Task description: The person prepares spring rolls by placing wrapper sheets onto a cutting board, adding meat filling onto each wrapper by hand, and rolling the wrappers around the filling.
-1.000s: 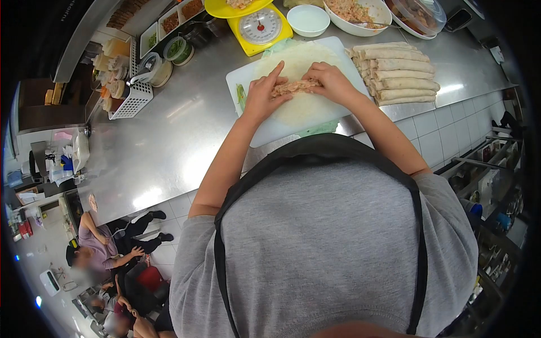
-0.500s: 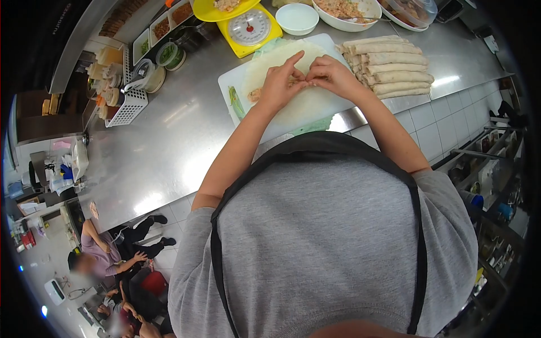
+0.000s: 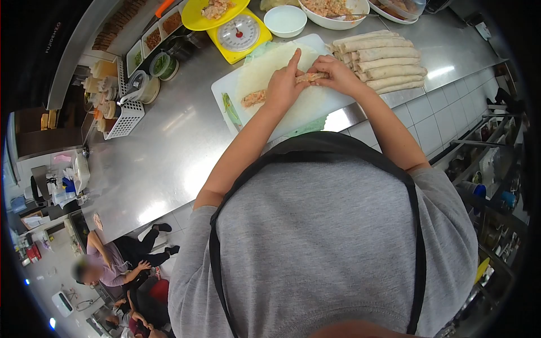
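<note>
A pale round wrapper [image 3: 256, 73] lies on a white cutting board [image 3: 221, 92], with a line of orange-pink minced filling [image 3: 255, 99] across it. My left hand [image 3: 283, 86] is over the middle of the line, thumb side raised and other fingers curled at the filling. To its right, my right hand [image 3: 336, 75] has its fingertips pinched on the filling's right end. Parts of the line are hidden behind the left hand. Green strips [image 3: 230, 108] lie at the board's left edge.
Right of the board is a stack of rolled wrappers [image 3: 389, 59]. Behind stand a yellow scale [image 3: 239, 35] with a plate of filling, a white bowl [image 3: 284, 21] and a larger filling bowl [image 3: 338, 22]. A white basket [image 3: 125, 120] holds bottles at left. People sit at lower left.
The hands have drawn slightly apart, and more of the filling line shows between and left of them. The camera view has shifted a little.
</note>
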Demonstrator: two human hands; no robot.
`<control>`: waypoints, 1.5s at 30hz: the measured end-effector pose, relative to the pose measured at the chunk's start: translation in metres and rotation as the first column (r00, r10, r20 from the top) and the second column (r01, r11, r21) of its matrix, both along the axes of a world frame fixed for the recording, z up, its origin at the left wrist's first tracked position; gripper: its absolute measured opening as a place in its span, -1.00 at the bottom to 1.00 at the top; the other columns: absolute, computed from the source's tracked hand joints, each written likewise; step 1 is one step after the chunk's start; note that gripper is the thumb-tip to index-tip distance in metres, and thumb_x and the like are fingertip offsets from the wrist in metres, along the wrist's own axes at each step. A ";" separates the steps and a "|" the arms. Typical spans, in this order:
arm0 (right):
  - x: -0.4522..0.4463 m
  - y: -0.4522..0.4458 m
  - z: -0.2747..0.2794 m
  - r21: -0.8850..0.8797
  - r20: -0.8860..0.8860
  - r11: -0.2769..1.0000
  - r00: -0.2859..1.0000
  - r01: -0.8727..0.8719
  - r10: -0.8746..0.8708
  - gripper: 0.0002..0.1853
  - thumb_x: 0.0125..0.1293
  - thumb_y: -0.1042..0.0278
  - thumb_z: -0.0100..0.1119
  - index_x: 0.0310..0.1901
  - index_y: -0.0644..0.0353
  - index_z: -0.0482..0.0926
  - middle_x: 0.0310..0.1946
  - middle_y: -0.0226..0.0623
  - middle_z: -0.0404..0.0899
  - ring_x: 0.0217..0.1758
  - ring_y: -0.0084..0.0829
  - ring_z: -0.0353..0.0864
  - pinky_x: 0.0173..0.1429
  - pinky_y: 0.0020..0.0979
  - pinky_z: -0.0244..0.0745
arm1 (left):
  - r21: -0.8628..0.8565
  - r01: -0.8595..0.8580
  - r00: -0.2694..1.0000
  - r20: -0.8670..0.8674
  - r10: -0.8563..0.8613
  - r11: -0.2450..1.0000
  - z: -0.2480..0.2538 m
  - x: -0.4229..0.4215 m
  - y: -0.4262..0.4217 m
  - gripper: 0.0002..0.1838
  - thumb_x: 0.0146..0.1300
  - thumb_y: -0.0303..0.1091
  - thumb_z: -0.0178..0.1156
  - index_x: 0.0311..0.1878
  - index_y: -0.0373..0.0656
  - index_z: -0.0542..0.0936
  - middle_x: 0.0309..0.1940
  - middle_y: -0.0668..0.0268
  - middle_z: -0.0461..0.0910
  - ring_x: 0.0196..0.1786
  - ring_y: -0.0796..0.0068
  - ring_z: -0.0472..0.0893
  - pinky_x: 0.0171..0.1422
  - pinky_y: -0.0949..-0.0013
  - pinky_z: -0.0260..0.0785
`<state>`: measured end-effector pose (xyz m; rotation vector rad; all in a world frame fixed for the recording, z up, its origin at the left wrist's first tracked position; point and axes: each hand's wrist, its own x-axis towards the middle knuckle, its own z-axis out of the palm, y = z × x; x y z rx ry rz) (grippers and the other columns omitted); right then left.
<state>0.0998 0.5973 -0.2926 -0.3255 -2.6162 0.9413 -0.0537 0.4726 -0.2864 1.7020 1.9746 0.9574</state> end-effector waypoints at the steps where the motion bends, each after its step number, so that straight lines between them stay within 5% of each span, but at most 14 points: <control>1: 0.002 0.000 0.002 -0.040 -0.009 0.999 1.000 0.001 -0.001 -0.66 -0.02 0.47 0.36 -0.14 0.19 0.59 -0.21 -0.31 0.50 -0.06 -0.30 0.47 0.05 -0.34 0.41 | 0.001 -0.005 1.000 -0.025 0.005 1.000 -0.001 0.002 0.001 0.01 -0.12 -0.33 0.46 0.41 -0.11 0.11 -0.25 0.17 0.65 -0.12 0.21 0.62 -0.04 0.25 0.45; 8: 0.013 0.008 0.007 -0.149 0.044 0.988 0.999 0.034 -0.028 -0.64 -0.02 0.45 0.36 -0.10 0.17 0.61 -0.19 -0.32 0.50 -0.03 -0.29 0.49 0.08 -0.31 0.39 | 0.086 0.039 0.975 -0.219 -0.020 0.995 -0.005 0.011 0.009 -0.07 -0.10 -0.28 0.44 0.38 -0.07 0.19 -0.24 0.31 0.67 -0.20 0.26 0.61 -0.05 0.22 0.41; 21: 0.013 0.019 0.005 -0.161 0.100 0.986 0.993 -0.052 0.069 -0.56 -0.01 0.66 0.24 -0.02 0.14 0.61 -0.11 -0.30 0.50 0.01 -0.33 0.49 0.13 -0.37 0.38 | 0.121 0.019 0.968 -0.250 0.012 0.992 -0.005 -0.005 -0.010 -0.16 -0.06 -0.29 0.41 0.34 -0.06 0.28 -0.21 0.29 0.67 -0.17 0.30 0.61 0.00 0.25 0.37; 27: 0.013 0.016 0.010 -0.165 0.079 0.986 0.996 -0.036 0.050 -0.59 0.01 0.64 0.22 -0.04 0.14 0.61 -0.14 -0.34 0.51 -0.04 -0.35 0.51 0.09 -0.36 0.41 | 0.020 -0.010 0.999 -0.050 0.011 1.000 0.000 -0.060 -0.067 -0.20 -0.07 -0.30 0.42 0.31 -0.06 0.32 -0.22 0.31 0.67 -0.18 0.31 0.62 0.05 0.27 0.35; 30: 0.007 0.013 0.017 -0.122 0.132 0.992 0.990 -0.028 0.045 -0.63 0.00 0.57 0.27 -0.07 0.13 0.61 -0.13 -0.34 0.50 -0.02 -0.32 0.51 0.09 -0.34 0.42 | 0.003 -0.152 0.985 0.078 0.152 0.988 0.009 -0.068 -0.092 -0.18 -0.10 -0.43 0.43 0.32 -0.06 0.32 -0.19 0.27 0.67 -0.15 0.30 0.63 0.11 0.30 0.36; 33: -0.011 -0.007 0.034 0.112 0.261 0.994 0.965 0.005 -0.034 -0.63 -0.01 0.49 0.33 -0.09 0.15 0.60 -0.13 -0.29 0.51 -0.02 -0.24 0.52 0.08 -0.31 0.42 | 0.029 -0.183 0.978 0.103 0.179 0.983 -0.005 -0.079 -0.102 -0.20 -0.07 -0.44 0.42 0.31 -0.03 0.34 -0.18 0.26 0.66 -0.05 0.32 0.60 0.14 0.33 0.36; 37: -0.050 -0.036 0.030 0.187 0.124 0.978 0.990 -0.093 0.070 -0.62 0.00 0.39 0.34 -0.08 0.16 0.56 -0.15 -0.25 0.50 -0.04 -0.18 0.50 0.05 -0.25 0.43 | 0.033 -0.192 0.977 0.095 0.189 0.981 -0.006 -0.075 -0.105 -0.18 -0.06 -0.46 0.41 0.34 0.00 0.30 -0.16 0.26 0.66 0.02 0.36 0.56 0.17 0.34 0.35; 39: -0.071 -0.052 0.026 0.090 0.059 0.981 0.985 -0.169 0.165 -0.66 0.01 0.39 0.33 -0.11 0.16 0.57 -0.19 -0.25 0.49 -0.06 -0.19 0.50 0.02 -0.24 0.43 | 0.060 -0.204 0.956 0.226 0.186 0.977 -0.001 -0.071 -0.108 -0.14 -0.05 -0.48 0.40 0.37 0.01 0.25 -0.13 0.26 0.64 0.00 0.39 0.56 0.15 0.36 0.36; 45: -0.116 -0.079 0.021 0.141 0.100 0.933 0.942 -0.333 0.321 -0.77 0.05 0.34 0.30 -0.21 0.09 0.57 -0.24 -0.32 0.50 -0.06 -0.24 0.50 -0.01 -0.23 0.44 | 0.120 -0.242 0.952 0.218 0.212 0.963 -0.009 -0.078 -0.115 -0.12 -0.05 -0.53 0.39 0.38 -0.03 0.21 -0.15 0.25 0.63 -0.05 0.36 0.58 0.11 0.38 0.38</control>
